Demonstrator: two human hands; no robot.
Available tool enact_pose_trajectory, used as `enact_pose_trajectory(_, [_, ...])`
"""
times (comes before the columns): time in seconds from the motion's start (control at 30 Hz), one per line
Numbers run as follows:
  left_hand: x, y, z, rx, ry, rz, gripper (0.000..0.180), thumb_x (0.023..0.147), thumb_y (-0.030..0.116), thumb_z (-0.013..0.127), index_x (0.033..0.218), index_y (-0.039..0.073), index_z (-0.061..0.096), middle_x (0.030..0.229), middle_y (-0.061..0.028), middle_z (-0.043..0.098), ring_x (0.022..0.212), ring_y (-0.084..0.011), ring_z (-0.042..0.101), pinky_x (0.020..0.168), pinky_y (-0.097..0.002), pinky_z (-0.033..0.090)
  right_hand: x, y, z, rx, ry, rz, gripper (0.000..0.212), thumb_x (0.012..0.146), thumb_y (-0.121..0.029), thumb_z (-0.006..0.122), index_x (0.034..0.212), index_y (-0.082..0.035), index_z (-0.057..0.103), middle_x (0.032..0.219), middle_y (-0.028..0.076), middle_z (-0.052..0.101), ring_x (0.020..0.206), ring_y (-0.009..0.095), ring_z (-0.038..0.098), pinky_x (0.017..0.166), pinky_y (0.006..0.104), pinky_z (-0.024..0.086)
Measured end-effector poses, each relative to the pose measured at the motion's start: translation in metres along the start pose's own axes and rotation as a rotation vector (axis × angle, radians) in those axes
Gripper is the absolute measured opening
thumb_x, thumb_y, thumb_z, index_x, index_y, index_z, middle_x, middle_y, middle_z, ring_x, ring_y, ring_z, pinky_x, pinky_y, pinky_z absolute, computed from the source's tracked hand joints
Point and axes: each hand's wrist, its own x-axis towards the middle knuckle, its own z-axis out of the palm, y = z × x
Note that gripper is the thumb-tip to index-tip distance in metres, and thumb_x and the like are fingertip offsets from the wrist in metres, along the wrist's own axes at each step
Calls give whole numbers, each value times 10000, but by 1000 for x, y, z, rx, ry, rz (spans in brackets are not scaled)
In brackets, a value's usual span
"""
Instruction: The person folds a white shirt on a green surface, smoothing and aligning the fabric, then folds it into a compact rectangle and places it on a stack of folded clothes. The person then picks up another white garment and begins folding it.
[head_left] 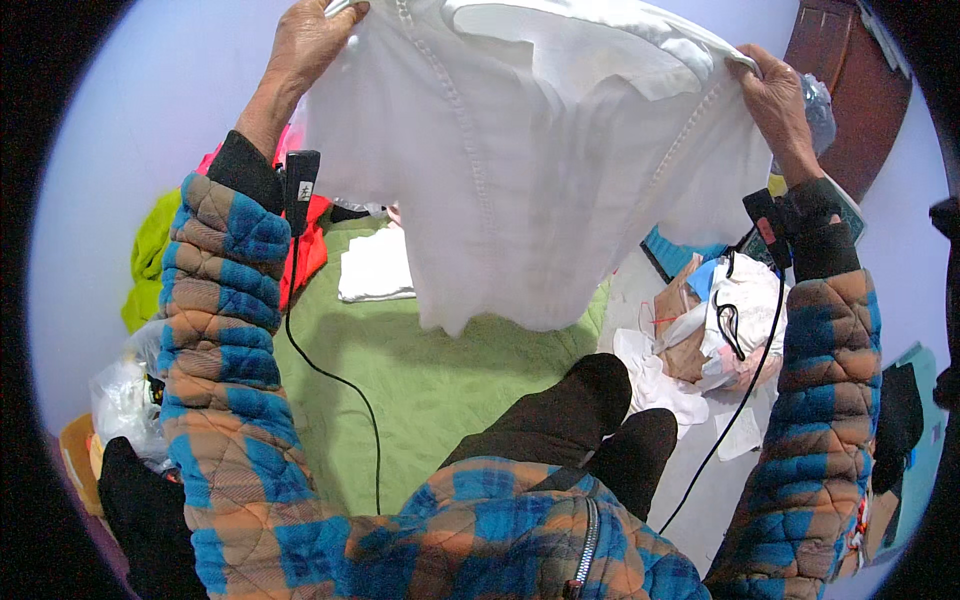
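A thin white blouse hangs spread out in the air between my two hands, its neckline upward and its scalloped hem down. My left hand is closed on one shoulder of it at the upper left. At the upper right my right hand pinches the other shoulder. Trim lines run down both sides of the front. Below and behind the blouse lies a green bed cover, partly hidden by it. A folded white cloth rests on the cover, left of the hem.
Red and lime green clothes lie at the left, near a clear plastic bag. On the right, bags and white cloths are heaped beside the bed. Black cables run down from devices on both wrists.
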Motion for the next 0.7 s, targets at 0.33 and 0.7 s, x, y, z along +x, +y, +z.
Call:
enact_pose_trajectory(0.33, [18, -7, -19, 130, 248, 85, 302, 843, 375, 612, 1062, 168, 635, 870, -32, 650, 773, -142, 599, 738, -315, 479, -2, 1, 11, -5, 43, -91, 288, 866, -333, 593, 867, -49, 639, 633, 80, 586, 568, 131, 513, 560, 289, 442])
enact_pose_trajectory(0.7, [12, -21, -25, 225, 220, 72, 320, 846, 395, 606, 1078, 175, 627, 882, -34, 655, 776, -147, 607, 736, -313, 486, 5, 3, 17, -10, -65, -156, 316, 855, -375, 614, 835, -60, 639, 602, 47, 583, 532, 101, 526, 493, 280, 436])
